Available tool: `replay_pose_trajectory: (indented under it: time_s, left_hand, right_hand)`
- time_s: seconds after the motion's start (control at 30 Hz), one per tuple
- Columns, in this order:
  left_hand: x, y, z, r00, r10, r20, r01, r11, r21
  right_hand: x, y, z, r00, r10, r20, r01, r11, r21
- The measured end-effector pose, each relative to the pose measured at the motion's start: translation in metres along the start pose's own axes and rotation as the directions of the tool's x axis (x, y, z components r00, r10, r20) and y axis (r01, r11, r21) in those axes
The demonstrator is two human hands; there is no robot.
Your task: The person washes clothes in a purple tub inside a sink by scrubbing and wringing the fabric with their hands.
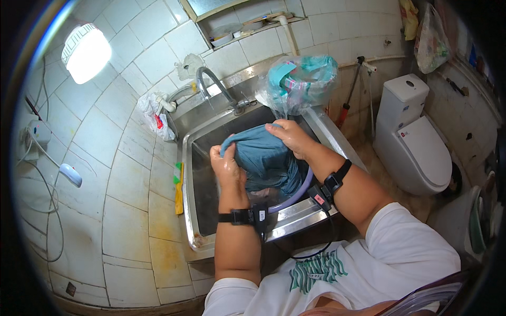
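Observation:
A wet teal-blue cloth (261, 155) is stretched between my two hands above the steel sink (203, 224). My left hand (226, 166) pinches its left upper corner, thumb up, the skin wet. At the upper right edge, my right hand (290, 138) grips the same cloth between thumb and fingers. The cloth's lower part hangs in folds into a basin with a purple rim (301, 192), which sits inside the sink. Most of the basin is hidden by the cloth and my arms. Beyond my hands, a curved faucet (215, 79) stands at the sink's back edge.
A clear plastic bag with turquoise items (303, 79) rests on the sink's back right corner. White plastic bags (156, 113) hang at the left wall beside a yellow-handled tool (179, 192). A white toilet (416, 142) stands to the right. Straps with small boxes circle both forearms, joined by a cable.

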State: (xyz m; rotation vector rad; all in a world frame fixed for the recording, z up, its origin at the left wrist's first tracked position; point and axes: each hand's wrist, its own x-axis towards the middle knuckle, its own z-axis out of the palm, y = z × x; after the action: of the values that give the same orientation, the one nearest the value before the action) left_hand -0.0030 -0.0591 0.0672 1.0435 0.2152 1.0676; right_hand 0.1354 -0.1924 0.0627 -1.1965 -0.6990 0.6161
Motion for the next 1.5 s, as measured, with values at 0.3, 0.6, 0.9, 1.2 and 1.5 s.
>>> replay_pose_trajectory:
  time_s: [0.3, 0.6, 0.9, 1.2, 1.5]
  left_hand:
    - [0.003, 0.012, -0.003, 0.997, 0.051, -0.065, -0.053, 0.998, -0.029]
    - [0.003, 0.017, 0.004, 0.924, -0.370, 0.094, 0.381, 0.910, -0.163]
    - [0.001, 0.028, 0.006, 0.959, -0.242, 0.145, 0.274, 0.925, -0.264]
    - [-0.005, 0.004, 0.001, 0.906, -0.414, 0.088, 0.414, 0.910, 0.017]
    - [-0.026, 0.000, 0.016, 0.752, -0.572, 0.328, 0.323, 0.753, 0.573]
  right_hand:
    - [-0.012, -0.007, -0.016, 0.904, 0.241, 0.353, 0.073, 0.726, -0.684]
    - [-0.015, -0.012, -0.007, 0.772, 0.440, 0.459, -0.406, 0.896, -0.179]
    - [-0.004, 0.008, -0.012, 0.907, 0.244, 0.344, -0.088, 0.907, -0.412]
    - [0.007, -0.012, -0.025, 0.964, -0.022, -0.265, 0.158, 0.851, 0.501]
    - [-0.007, -0.022, -0.005, 0.967, -0.097, 0.237, -0.070, 0.788, 0.611]
